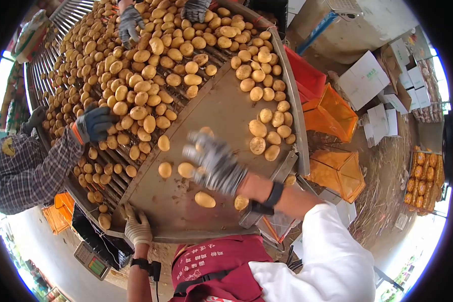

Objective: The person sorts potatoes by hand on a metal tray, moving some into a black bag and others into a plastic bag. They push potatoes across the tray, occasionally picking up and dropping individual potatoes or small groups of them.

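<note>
My right hand, in a grey striped glove, is over the metal tray, blurred by motion, with its fingers spread over a few potatoes. No potato is visibly gripped in it. My left hand, in a pale glove, rests on the tray's near left edge with its fingers apart and holds nothing. One potato lies just below my right hand. Many more potatoes cover the roller rack beyond the tray, and a group lines the tray's right side.
A co-worker's gloved hand reaches in at left; two other gloved hands are at the far side. Orange crates and white boxes stand at right. A scale display is at lower left.
</note>
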### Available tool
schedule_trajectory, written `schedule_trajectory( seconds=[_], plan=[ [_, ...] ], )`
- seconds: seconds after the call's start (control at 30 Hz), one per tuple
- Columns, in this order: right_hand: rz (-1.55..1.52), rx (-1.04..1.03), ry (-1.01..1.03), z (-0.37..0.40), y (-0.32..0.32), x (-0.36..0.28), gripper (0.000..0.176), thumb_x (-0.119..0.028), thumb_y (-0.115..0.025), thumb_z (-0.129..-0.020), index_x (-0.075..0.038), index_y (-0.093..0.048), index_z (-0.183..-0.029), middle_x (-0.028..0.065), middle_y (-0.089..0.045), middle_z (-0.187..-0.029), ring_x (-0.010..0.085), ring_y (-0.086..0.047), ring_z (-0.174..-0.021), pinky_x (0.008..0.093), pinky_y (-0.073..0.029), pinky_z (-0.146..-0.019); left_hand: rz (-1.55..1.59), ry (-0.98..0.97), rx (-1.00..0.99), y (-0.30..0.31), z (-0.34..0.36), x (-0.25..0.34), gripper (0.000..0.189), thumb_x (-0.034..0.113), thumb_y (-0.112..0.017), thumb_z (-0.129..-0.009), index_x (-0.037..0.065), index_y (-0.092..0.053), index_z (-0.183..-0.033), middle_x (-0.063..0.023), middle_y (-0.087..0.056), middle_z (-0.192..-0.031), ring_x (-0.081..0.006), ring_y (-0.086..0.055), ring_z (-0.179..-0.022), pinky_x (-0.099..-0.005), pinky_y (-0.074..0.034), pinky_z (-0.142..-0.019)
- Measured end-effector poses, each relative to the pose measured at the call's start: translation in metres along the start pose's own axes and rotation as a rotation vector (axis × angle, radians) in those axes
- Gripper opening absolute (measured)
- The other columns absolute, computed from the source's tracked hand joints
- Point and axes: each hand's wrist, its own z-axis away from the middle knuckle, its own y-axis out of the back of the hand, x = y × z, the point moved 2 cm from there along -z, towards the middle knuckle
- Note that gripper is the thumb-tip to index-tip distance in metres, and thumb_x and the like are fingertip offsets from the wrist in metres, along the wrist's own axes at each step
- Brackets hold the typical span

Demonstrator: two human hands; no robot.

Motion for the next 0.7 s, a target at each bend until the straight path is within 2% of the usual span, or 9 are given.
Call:
schedule_trajectory(
  seconds=[0.07, 0.1, 0.13, 0.17, 0.27, 0.33, 0.37, 0.47, 0.7],
  plan=[
    [-0.025, 0.149, -0.022, -0.051, 0.043, 0.042, 0.046, -0.022, -0.073, -0.085, -0.006, -0.06, -0.125, 0.018, -0.053, -0.137, 0.0364, -0.059, -0.117, 0.0464, -0.054, -0.096, 0.008, -0.023, 0.019, -0.01, -0.003, -0.01, 0.069, 0.029, -0.052, -0.098, 0.016, -0.022, -0.159, -0.0212, -0.035, -0.158, -0.041, -0.059, -0.121, -0.0457, -0.05, -0.097],
    [0.226, 0.211, -0.017, -0.078, 0.067, 0.066, 0.046, -0.019, -0.071, -0.086, -0.005, -0.058, -0.128, 0.0196, -0.051, -0.138, 0.0354, -0.062, -0.112, 0.0443, -0.056, -0.093, -0.023, -0.018, 0.026, -0.014, -0.005, -0.013, 0.07, 0.029, -0.052, -0.098, 0.017, -0.021, -0.159, -0.0211, -0.036, -0.157, -0.0412, -0.061, -0.117, -0.0464, -0.051, -0.095],
    [0.237, 0.319, -0.052, -0.102, 0.08, 0.102, 0.048, -0.022, -0.071, -0.086, -0.006, -0.057, -0.129, 0.0209, -0.049, -0.138, 0.0367, -0.06, -0.115, 0.0438, -0.055, -0.093, -0.054, -0.011, 0.035, -0.015, -0.005, -0.015, 0.07, 0.029, -0.052, -0.097, 0.018, -0.021, -0.159, -0.0209, -0.038, -0.156, -0.0413, -0.063, -0.113, -0.0471, -0.051, -0.092],
    [0.467, 0.367, -0.051, -0.123, 0.094, 0.145, 0.055, -0.028, -0.074, -0.084, -0.007, -0.056, -0.131, 0.022, -0.047, -0.14, 0.0382, -0.056, -0.121, 0.0439, -0.053, -0.099, -0.054, -0.001, 0.037, -0.01, -0.005, -0.011, 0.07, 0.029, -0.052, -0.097, 0.018, -0.021, -0.159, -0.0209, -0.038, -0.156, -0.0413, -0.063, -0.113, -0.0471, -0.051, -0.092],
    [0.719, 0.063, -0.463, -0.174, 0.135, 0.237, 0.07, -0.05, -0.066, -0.088, -0.009, -0.049, -0.141, 0.0188, -0.038, -0.154, 0.0406, -0.038, -0.14, 0.0475, -0.034, -0.117, -0.018, 0.021, -0.011, 0.001, -0.002, 0.004, 0.071, 0.029, -0.053, -0.097, 0.019, -0.02, -0.16, -0.0217, -0.037, -0.156, -0.0418, -0.064, -0.11, -0.0476, -0.052, -0.092],
    [0.622, -0.21, -0.694, -0.194, 0.145, 0.296, 0.08, -0.062, -0.058, -0.09, -0.011, -0.04, -0.149, 0.0174, -0.028, -0.162, 0.0407, -0.027, -0.148, 0.0493, -0.028, -0.121, -0.042, 0.03, -0.005, -0.001, -0.003, 0.001, 0.071, 0.029, -0.053, -0.097, 0.019, -0.019, -0.16, -0.0213, -0.035, -0.158, -0.0423, -0.064, -0.109, -0.0484, -0.052, -0.091],
    [0.605, -0.205, -0.756, -0.194, 0.142, 0.301, 0.087, -0.067, -0.054, -0.09, -0.013, -0.033, -0.155, 0.0175, -0.019, -0.165, 0.0416, -0.02, -0.151, 0.0509, -0.025, -0.122, -0.048, 0.041, -0.014, -0.002, -0.003, 0.0, 0.071, 0.029, -0.053, -0.097, 0.019, -0.019, -0.16, -0.0213, -0.035, -0.158, -0.0423, -0.064, -0.109, -0.0484, -0.052, -0.091],
    [0.66, -0.158, -0.75, -0.198, 0.139, 0.319, 0.1, -0.075, -0.055, -0.085, -0.016, -0.025, -0.159, 0.0185, -0.017, -0.166, 0.0444, -0.016, -0.151, 0.0523, -0.021, -0.124, -0.067, -0.027, 0.039, -0.007, -0.003, -0.003, 0.071, 0.03, -0.052, -0.098, 0.019, -0.019, -0.159, -0.0209, -0.03, -0.16, -0.0425, -0.064, -0.108, -0.0491, -0.052, -0.091],
    [0.683, -0.178, -0.8, -0.203, 0.138, 0.325, 0.105, -0.085, -0.049, -0.08, -0.021, -0.026, -0.159, 0.0211, -0.015, -0.165, 0.042, -0.02, -0.151, 0.0523, -0.023, -0.123, -0.123, 0.014, 0.012, -0.004, -0.004, 0.003, 0.067, 0.032, -0.05, -0.099, 0.017, -0.023, -0.159, -0.0208, -0.027, -0.161, -0.0415, -0.061, -0.116, -0.0471, -0.051, -0.094]
  ],
)
